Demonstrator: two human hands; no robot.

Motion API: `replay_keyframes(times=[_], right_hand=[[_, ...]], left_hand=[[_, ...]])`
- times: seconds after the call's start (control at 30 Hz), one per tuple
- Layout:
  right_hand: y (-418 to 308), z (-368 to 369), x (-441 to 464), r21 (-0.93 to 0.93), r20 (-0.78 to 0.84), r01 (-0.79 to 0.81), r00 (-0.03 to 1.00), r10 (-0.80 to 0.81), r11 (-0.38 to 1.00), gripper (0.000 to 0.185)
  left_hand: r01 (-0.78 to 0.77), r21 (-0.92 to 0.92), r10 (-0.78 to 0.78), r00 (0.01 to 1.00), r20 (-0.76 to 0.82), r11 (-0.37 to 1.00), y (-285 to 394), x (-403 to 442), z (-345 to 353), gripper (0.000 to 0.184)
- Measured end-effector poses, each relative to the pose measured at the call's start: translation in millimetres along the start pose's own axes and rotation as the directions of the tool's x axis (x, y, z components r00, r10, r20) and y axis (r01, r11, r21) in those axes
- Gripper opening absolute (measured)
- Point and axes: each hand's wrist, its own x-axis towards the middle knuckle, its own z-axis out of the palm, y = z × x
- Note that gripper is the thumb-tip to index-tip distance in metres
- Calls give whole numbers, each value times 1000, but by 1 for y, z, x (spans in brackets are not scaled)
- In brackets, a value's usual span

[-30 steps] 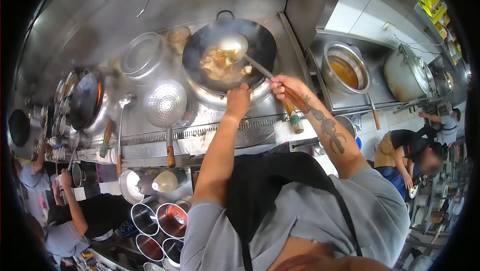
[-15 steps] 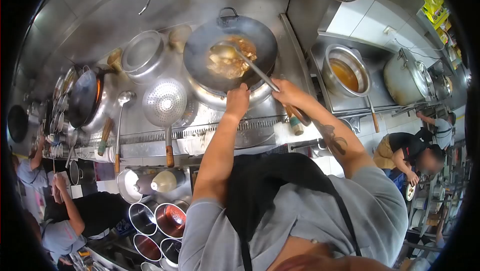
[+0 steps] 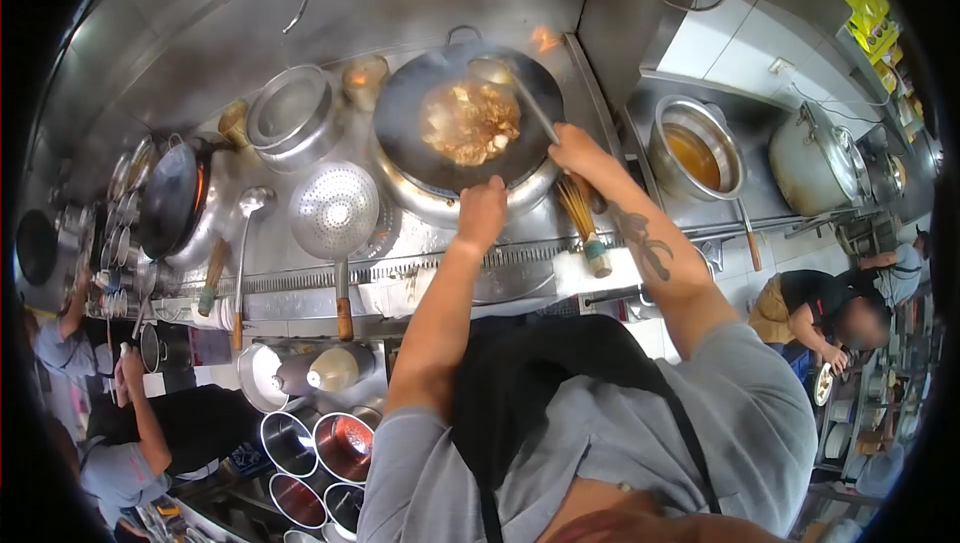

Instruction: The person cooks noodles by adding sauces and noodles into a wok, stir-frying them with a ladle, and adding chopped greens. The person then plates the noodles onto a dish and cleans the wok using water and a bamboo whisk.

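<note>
A dark wok sits on a round burner, with browned, chopped food steaming in its middle. My left hand is closed at the wok's near rim; the part it grips is mostly hidden under the fingers. My right hand, to the right of the wok, is wrapped round the handle of a long metal ladle. The ladle's bowl is at the far right inside the wok, beyond the food. Just below my right hand lies a bamboo brush with a green-bound handle.
A perforated skimmer and another ladle lie left of the wok. A small flame shows behind the wok. On the right are a pot of brown liquid and a lidded pot. Co-workers stand at both sides.
The ladle's bowl has moved from over the food to the wok's far right side. A flame has appeared behind the wok. My right hand has shifted slightly right and up.
</note>
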Motion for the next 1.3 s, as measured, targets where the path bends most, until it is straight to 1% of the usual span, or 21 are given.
replay_keyframes(times=[0.03, 0.13, 0.2, 0.23, 0.3, 0.37, 0.43, 0.5, 0.53, 0.6, 0.67, 0.77, 0.8, 0.87, 0.9, 1.0, 1.03, 1.13, 1.17, 1.27, 1.3], right_hand=[[-3, 10, 9, 7, -17, 2, 1000, -2, 1000, 31], [-16, 34, 25, 42, 159, 51, 986, -58, 998, 34], [-37, 36, -2, 94, 140, 167, 974, -179, 981, 36], [-30, 46, -5, -17, 110, 255, 962, -252, 967, 43], [-7, 42, -25, -201, 145, 389, 919, -365, 899, 50], [21, 22, -46, -302, 184, 467, 884, -430, 831, 51], [16, -27, -74, -408, 279, 473, 879, -387, 781, 49], [14, -50, -91, -512, 265, 457, 889, -373, 727, 50], [12, -60, -95, -565, 253, 446, 894, -369, 694, 50], [7, -69, -104, -503, 189, 398, 917, -352, 767, 50], [13, -63, -124, -392, 146, 369, 929, -339, 843, 51], [26, -50, -134, -203, 23, 459, 886, -464, 865, 49], [31, -46, -128, -180, 24, 451, 891, -454, 874, 48], [41, -30, -126, -110, 41, 424, 906, -422, 899, 46], [7, -38, -135, -26, 124, 251, 961, -246, 968, 44], [16, -9, -123, -90, 78, 228, 972, -221, 970, 43], [19, -4, -123, -114, 51, 250, 968, -245, 962, 44], [30, -11, -146, 107, 109, 278, 951, -290, 954, 48], [43, -11, -147, 113, 95, 321, 938, -332, 940, 51], [55, -23, -142, 71, 187, 313, 928, -321, 947, 52], [52, -25, -136, 59, 177, 282, 941, -288, 958, 52]], left_hand=[[-13, 18, 13, 1000, -4, 1000, 0, 4, -2, 11], [-16, -2, 16, 999, -40, 1000, 5, 5, -6, 11], [19, 1, -19, 1000, -13, 1000, -5, 7, -1, 10], [39, 11, -39, 999, 10, 999, -6, 5, -1, 10], [37, 16, -37, 999, 16, 999, -4, 6, -3, 10], [2, 2, -2, 1000, -6, 1000, 7, 3, -12, 11], [54, -28, -54, 998, 27, 998, -7, 4, -5, 10], [62, -10, -62, 997, 54, 998, -13, 4, 1, 11], [26, -7, -25, 1000, 18, 1000, -2, 6, -5, 11], [-45, 10, 45, 998, -52, 999, 17, 3, -17, 11], [-24, -6, 24, 1000, -19, 1000, 8, -1, -4, 11], [24, -23, -23, 999, 34, 999, -8, -3, 11, 10], [44, -23, -43, 997, 59, 999, -12, 1, 12, 10], [-8, -27, 8, 1000, -6, 1000, -2, 9, -4, 10], [-29, -38, 28, 999, -21, 999, 5, 2, -6, 10], [42, -28, -42, 999, 10, 999, -9, 5, 11, 11], [44, 17, -45, 998, 34, 999, -7, 4, 8, 11], [26, -22, -25, 1000, 16, 999, 0, 2, -2, 11], [26, -21, -26, 1000, 8, 999, 0, 6, -1, 11], [36, -1, -36, 999, -2, 999, -8, 2, 6, 11], [25, -19, -25, 999, 24, 1000, -4, 2, 0, 11]])
